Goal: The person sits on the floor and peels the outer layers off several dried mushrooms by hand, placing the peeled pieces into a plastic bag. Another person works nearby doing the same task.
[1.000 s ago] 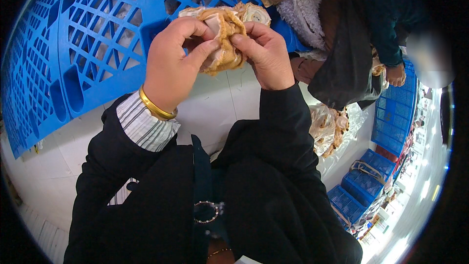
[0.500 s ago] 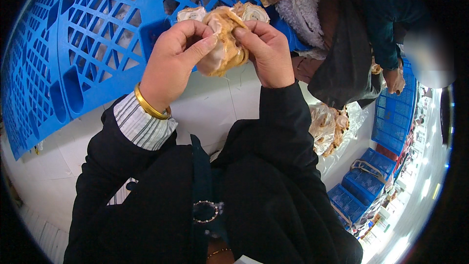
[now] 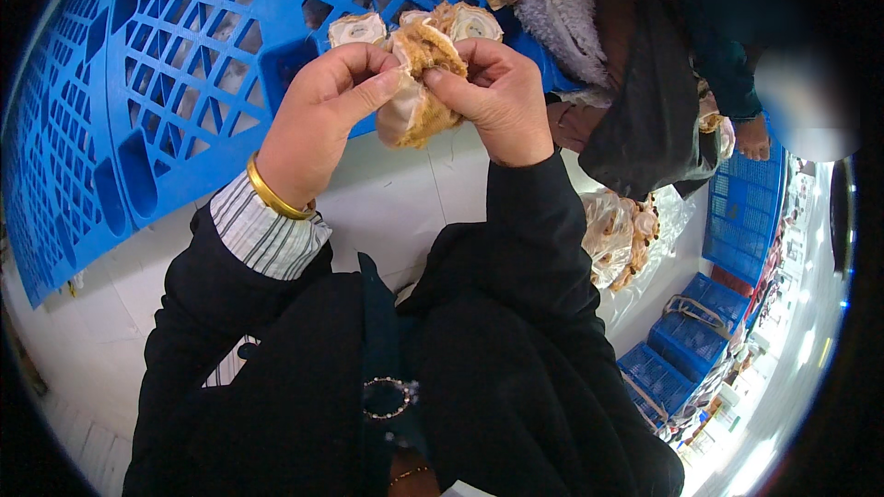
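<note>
Your left hand [image 3: 322, 120] and right hand [image 3: 497, 97] both pinched one tan, clear-wrapped bundle [image 3: 416, 83] — thumbs and forefingers pressed onto its wrapping — held up in front of the blue plastic crate [image 3: 166, 64]. A gold bangle [image 3: 272, 195] circled your left wrist; more wrapped bundles [image 3: 619, 232] lay at your right.

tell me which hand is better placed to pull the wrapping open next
Probably the left hand: its thumb and forefinger pinch the edge of the tan bundle sideways, free to pull. The right hand grips the bundle's top from the other side, seemingly steadying it.
</note>
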{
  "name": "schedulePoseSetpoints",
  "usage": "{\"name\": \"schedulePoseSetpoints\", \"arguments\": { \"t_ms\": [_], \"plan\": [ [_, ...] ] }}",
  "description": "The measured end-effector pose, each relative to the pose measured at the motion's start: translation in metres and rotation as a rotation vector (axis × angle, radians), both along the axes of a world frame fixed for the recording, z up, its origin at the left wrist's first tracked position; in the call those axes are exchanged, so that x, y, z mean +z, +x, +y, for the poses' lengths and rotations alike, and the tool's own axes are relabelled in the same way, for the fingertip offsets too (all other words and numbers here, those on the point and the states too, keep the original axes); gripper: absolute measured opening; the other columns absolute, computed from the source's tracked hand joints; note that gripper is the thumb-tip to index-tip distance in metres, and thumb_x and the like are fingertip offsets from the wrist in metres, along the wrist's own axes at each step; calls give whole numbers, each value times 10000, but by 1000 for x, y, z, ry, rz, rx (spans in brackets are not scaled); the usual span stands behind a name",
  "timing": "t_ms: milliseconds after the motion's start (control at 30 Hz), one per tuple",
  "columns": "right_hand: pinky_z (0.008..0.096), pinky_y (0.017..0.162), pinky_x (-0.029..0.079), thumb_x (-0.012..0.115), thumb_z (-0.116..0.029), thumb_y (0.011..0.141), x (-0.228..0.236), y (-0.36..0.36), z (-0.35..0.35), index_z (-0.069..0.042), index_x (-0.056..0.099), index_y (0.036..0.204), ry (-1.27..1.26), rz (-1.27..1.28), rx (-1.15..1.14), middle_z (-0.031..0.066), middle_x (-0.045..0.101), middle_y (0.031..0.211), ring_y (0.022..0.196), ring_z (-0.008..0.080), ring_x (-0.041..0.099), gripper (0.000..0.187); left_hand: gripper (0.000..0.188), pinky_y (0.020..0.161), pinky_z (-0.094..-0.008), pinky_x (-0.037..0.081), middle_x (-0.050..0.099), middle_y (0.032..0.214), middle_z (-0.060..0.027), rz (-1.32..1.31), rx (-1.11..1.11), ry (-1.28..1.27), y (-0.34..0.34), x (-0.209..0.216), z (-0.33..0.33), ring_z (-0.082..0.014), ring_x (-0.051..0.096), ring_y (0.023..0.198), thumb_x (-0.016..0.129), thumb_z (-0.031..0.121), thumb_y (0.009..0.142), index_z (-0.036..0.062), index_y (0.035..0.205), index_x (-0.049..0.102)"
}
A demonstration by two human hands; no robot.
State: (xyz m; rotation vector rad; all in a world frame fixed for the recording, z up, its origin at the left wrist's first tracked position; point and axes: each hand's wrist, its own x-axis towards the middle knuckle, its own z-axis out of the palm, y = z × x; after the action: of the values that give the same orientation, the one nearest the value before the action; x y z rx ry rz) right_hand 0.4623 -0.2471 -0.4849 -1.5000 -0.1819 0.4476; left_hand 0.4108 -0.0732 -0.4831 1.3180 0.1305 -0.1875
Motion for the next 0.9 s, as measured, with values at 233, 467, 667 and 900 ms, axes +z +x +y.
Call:
{"name": "schedulePoseSetpoints", "arguments": {
  "t_ms": [233, 467, 667, 900],
  "plan": [
    [226, 611, 500, 722, -84, 737, 8, -4, -3, 32, 623, 895, -64, -53, -47, 53, 640, 790, 685, 91, 596, 219, 216, 641, -196, 432, 553, 776, -5, -10, 43, 100, 6, -4, -11, -64, 515, 701, 652, 215, 835, 17, 861, 569],
    [225, 576, 483, 725, -67, 701, 4, -10, -22, 36, 618, 838, -186, -247, -240, 63, 639, 749, 656, 86, 589, 201, 112, 692, -227, 468, 573, 787, -18, -176, 98, 351, 17, -9, -36, -94, 562, 751, 646, 55, 775, 8, 834, 563],
    [216, 552, 458, 718, -70, 677, 4, -4, -59, 43, 623, 762, -218, -172, -461, 56, 629, 687, 609, 81, 570, 171, 89, 741, -230, 465, 580, 872, -35, -287, 40, 245, 33, -8, -70, -96, 571, 824, 619, 3, 788, 13, 861, 570],
    [220, 544, 460, 724, -90, 664, -4, 2, -94, 49, 623, 758, -167, -138, -508, 62, 628, 682, 598, 84, 568, 196, 127, 725, -326, 463, 575, 885, -107, -901, -108, 842, 51, 1, -92, -256, 575, 802, 606, -31, 749, 11, 868, 616]
  ]
}}
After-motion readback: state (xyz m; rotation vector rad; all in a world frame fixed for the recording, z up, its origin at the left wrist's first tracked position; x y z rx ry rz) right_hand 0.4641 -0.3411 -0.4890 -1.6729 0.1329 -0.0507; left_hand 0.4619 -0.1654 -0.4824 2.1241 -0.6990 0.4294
